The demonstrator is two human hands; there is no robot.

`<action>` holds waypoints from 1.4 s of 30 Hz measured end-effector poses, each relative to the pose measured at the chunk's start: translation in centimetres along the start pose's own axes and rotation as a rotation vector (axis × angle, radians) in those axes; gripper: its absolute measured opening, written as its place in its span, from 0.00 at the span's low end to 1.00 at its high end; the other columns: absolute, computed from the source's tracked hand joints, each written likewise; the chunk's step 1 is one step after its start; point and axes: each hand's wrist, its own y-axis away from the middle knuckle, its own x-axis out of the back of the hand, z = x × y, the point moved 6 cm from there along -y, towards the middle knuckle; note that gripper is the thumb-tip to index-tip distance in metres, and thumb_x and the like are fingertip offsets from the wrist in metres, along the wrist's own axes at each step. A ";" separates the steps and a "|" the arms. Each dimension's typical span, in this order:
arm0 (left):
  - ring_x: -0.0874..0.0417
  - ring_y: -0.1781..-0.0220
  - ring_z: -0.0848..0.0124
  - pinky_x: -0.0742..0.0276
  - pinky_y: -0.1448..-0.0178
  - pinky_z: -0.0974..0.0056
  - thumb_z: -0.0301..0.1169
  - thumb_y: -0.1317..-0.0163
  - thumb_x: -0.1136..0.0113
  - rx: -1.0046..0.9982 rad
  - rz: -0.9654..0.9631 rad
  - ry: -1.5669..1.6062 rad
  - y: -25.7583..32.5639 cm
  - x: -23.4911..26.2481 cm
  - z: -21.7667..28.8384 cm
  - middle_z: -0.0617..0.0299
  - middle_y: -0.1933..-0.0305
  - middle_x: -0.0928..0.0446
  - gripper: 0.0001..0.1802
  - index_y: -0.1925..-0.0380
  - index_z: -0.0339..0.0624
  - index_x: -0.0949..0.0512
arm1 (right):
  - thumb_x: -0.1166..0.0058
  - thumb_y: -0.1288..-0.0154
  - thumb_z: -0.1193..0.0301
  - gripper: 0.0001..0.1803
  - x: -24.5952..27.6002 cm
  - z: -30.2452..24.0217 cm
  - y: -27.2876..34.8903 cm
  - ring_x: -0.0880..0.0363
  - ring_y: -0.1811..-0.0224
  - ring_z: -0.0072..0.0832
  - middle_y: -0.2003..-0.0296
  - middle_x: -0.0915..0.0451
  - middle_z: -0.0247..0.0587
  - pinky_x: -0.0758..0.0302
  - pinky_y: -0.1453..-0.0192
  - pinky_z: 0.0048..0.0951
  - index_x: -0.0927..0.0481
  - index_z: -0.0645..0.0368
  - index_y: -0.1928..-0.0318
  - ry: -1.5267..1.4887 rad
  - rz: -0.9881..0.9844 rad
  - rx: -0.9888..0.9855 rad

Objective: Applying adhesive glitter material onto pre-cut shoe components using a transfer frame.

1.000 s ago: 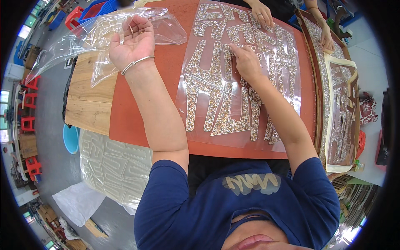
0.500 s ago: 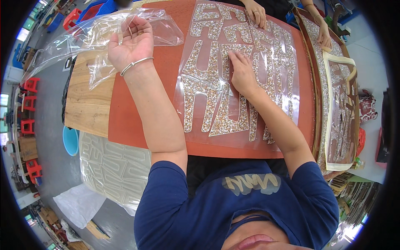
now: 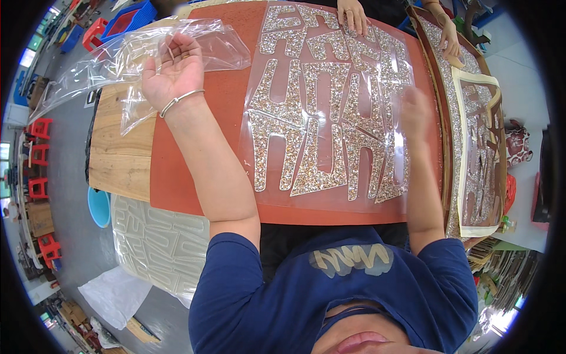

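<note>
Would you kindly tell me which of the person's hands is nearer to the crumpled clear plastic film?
The left. The left hand holds the crumpled clear film at the table's far left, while the right hand, blurred, is over the glittery letter sheet, well apart.

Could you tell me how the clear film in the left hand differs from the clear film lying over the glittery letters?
The loose film is crumpled and lifted off the table, gripped by the left hand; the film over the glittery letters lies flat on the orange board. The loose film carries nothing; the flat one covers the letter shapes. The right hand is at the flat one, blurred. Both films are transparent and glossy.
</note>
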 end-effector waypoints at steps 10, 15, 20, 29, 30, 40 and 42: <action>0.30 0.59 0.59 0.28 0.53 0.52 0.37 0.36 0.59 -0.016 0.011 -0.035 -0.3 -0.1 -0.5 0.48 0.62 0.33 0.17 0.60 0.30 0.35 | 0.50 0.39 0.73 0.10 12.3 30.0 6.4 0.21 0.60 0.42 0.63 0.20 0.47 0.27 0.55 0.39 0.20 0.59 0.58 0.338 -0.353 -0.423; 0.31 0.59 0.59 0.29 0.53 0.52 0.36 0.36 0.60 -0.024 -0.019 -0.049 -0.3 -0.2 0.1 0.48 0.62 0.34 0.17 0.60 0.29 0.35 | 0.44 0.41 0.70 0.09 13.8 26.3 5.4 0.23 0.60 0.39 0.65 0.21 0.44 0.28 0.52 0.35 0.17 0.54 0.59 0.670 -0.083 -0.193; 0.31 0.59 0.59 0.29 0.53 0.52 0.36 0.36 0.60 -0.038 -0.017 -0.066 -0.3 -0.1 -0.4 0.47 0.62 0.34 0.17 0.61 0.28 0.35 | 0.43 0.42 0.73 0.07 7.4 12.4 0.2 0.25 0.60 0.37 0.64 0.22 0.43 0.29 0.52 0.33 0.17 0.56 0.62 0.145 0.085 0.081; 0.30 0.56 0.56 0.31 0.51 0.50 0.34 0.36 0.60 -0.042 -0.035 -0.065 -0.4 0.0 -0.2 0.45 0.59 0.33 0.17 0.59 0.27 0.35 | 0.44 0.47 0.76 0.05 -11.6 -10.0 -4.2 0.27 0.60 0.36 0.68 0.24 0.38 0.28 0.56 0.32 0.19 0.59 0.67 -0.380 -0.250 0.577; 0.30 0.56 0.56 0.31 0.51 0.50 0.34 0.36 0.60 -0.050 -0.034 -0.064 -0.3 -0.1 -0.2 0.45 0.59 0.33 0.17 0.59 0.27 0.35 | 0.44 0.47 0.76 0.06 -12.1 -11.0 -4.1 0.28 0.61 0.36 0.68 0.24 0.38 0.28 0.57 0.33 0.19 0.59 0.67 -0.386 -0.271 0.663; 0.30 0.59 0.57 0.29 0.54 0.52 0.34 0.39 0.57 -0.090 0.022 -0.111 -0.5 0.2 -0.7 0.47 0.63 0.33 0.16 0.62 0.27 0.34 | 0.49 0.51 0.80 0.12 -12.8 -11.9 -3.6 0.27 0.59 0.34 0.65 0.25 0.38 0.27 0.53 0.31 0.19 0.60 0.63 -0.165 -0.325 0.910; 0.30 0.59 0.57 0.29 0.54 0.52 0.33 0.39 0.57 -0.076 0.010 -0.115 -0.4 0.1 -0.6 0.47 0.63 0.33 0.16 0.62 0.26 0.34 | 0.48 0.49 0.79 0.12 -12.7 -12.1 -3.8 0.27 0.59 0.35 0.65 0.24 0.39 0.27 0.53 0.31 0.19 0.60 0.63 -0.167 -0.330 0.942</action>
